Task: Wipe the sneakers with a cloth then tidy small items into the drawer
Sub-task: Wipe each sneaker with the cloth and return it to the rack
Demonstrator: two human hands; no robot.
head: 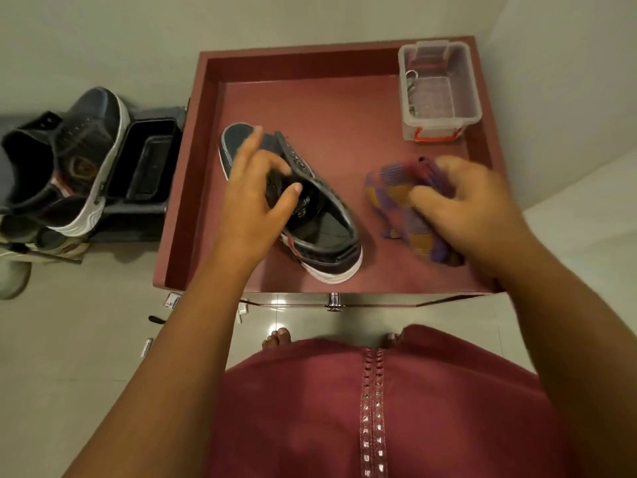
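Sneaker (310,215) tongue hidden by fingers (275,167).

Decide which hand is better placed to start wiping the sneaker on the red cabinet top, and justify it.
Right. The right hand already grips the cloth beside the sneaker; the left hand is at the shoe's opening, likely steadying it.

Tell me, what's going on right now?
Left hand fingers at the sneaker opening. Right hand gripping the cloth. Wiping not begun. Nothing in the way.
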